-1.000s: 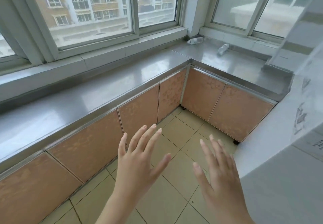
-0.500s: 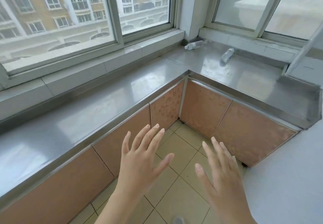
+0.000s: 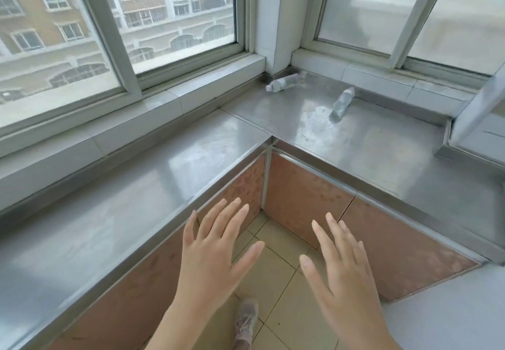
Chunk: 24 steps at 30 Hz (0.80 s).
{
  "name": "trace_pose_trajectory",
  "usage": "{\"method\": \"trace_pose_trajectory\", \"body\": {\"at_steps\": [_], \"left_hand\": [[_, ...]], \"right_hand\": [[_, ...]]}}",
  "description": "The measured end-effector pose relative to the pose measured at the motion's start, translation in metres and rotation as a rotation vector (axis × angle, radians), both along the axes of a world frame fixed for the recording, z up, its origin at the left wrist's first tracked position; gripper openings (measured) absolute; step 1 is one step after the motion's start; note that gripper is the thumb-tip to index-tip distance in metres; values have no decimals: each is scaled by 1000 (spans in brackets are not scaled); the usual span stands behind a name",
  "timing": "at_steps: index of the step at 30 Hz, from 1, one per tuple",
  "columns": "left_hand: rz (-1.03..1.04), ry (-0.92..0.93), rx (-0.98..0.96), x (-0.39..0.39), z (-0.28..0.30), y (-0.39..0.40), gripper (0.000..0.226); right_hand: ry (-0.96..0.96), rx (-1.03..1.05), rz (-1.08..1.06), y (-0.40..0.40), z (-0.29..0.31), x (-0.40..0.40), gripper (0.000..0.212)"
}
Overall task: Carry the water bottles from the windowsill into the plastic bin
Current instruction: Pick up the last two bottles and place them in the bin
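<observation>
An L-shaped stainless-steel countertop (image 3: pixel 169 175) wraps the corner of a room beneath tall grey-framed windows (image 3: pixel 131 49), with peach-brown cabinet doors (image 3: pixel 308 199) below it and a beige tiled floor (image 3: pixel 276 276) in the near middle. Two clear plastic water bottles lie on their sides on the steel at the far corner. The first clear plastic water bottle (image 3: pixel 283 82) rests right against the foot of the white tiled corner pillar (image 3: pixel 276 22), its white cap pointing left. The second clear plastic water bottle (image 3: pixel 341 104) lies to its right, near but apart, angled with its cap toward the far window ledge. Both bottles are well apart from the fingers. The left hand (image 3: pixel 216 257) and the right hand (image 3: pixel 344 273) hover side by side over the floor in the near foreground, palms down, fingers straight and spread wide, holding nothing. A shoe (image 3: pixel 247 319) shows on the tiles between the forearms.
</observation>
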<state>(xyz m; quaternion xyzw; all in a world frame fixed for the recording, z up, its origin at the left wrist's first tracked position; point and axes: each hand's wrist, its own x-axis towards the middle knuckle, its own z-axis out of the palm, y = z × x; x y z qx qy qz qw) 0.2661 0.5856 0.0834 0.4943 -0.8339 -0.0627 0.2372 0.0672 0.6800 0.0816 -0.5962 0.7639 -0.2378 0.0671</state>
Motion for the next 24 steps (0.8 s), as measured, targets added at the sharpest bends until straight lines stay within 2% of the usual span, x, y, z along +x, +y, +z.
{"method": "trace_pose_trajectory", "body": {"at_steps": [6, 14, 24], "left_hand": [[-80, 0, 20, -68, -13, -118, 64], [-165, 17, -16, -140, 2, -259, 62], [-76, -26, 20, -226, -20, -387, 63]], "right_hand": [[18, 42, -96, -102, -1, -55, 67], [9, 41, -213, -220, 20, -117, 68], [-44, 65, -179, -360, -4, -225, 70]]}}
